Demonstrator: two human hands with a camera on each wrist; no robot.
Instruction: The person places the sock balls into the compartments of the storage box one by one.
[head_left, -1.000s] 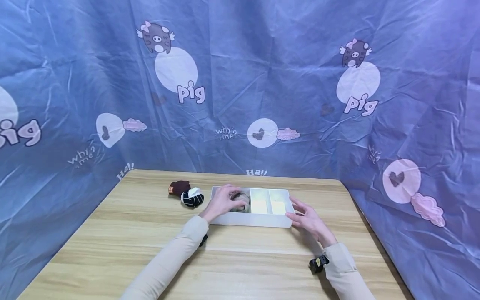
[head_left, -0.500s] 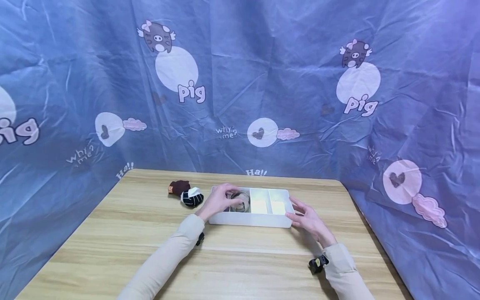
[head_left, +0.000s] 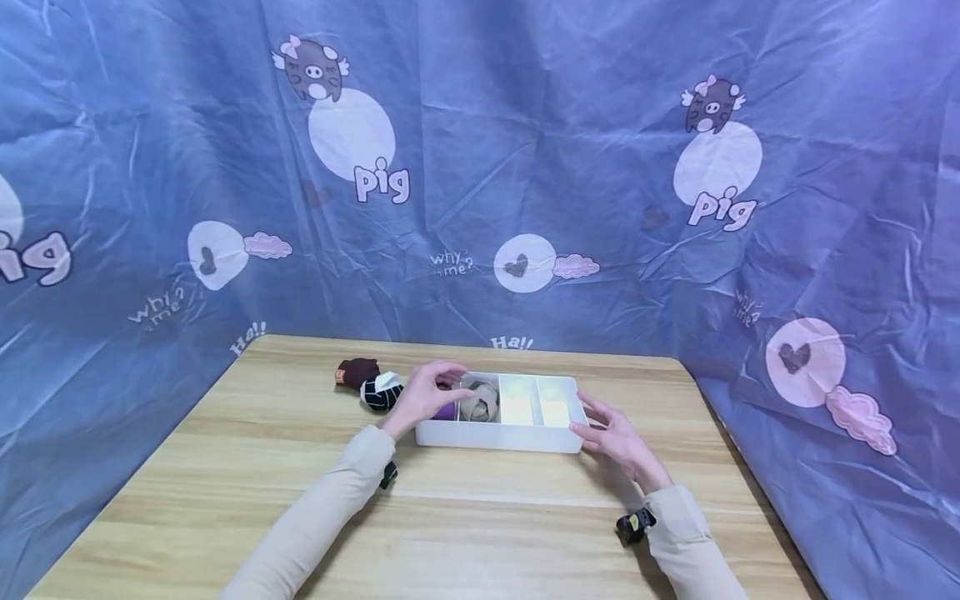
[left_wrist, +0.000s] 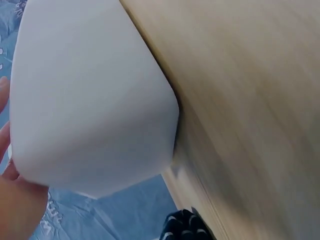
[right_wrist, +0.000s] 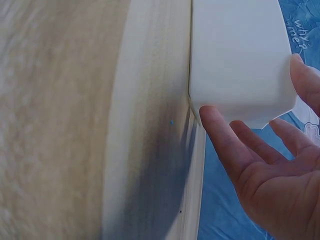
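One grey roll [head_left: 480, 405] is seated in the second compartment from the left of the white box [head_left: 498, 437], so the step in hand can probably be read as loading rolls, with this one looking settled. The left hand [head_left: 422, 397] is held over the leftmost compartment, thumb and fingers parted; no roll is seen gripped, though whether the purple roll [head_left: 446, 412] under it is touched can't be told. The box's right end is steadied, it seems, by the right hand [head_left: 617, 437]: fingers are spread against it rather than wrapped round, and how hard it's pressed isn't shown. Further out, a striped roll [head_left: 378, 396] and a brown roll [head_left: 357, 372] are found side by side on the table [head_left: 487, 517], left of the box. For the next move, imo, the left hand would need to be lifted off and taken across to the striped one, fingers widened a bit, box kept braced. Everything's backed by a blue pig-print curtain [head_left: 465, 108].
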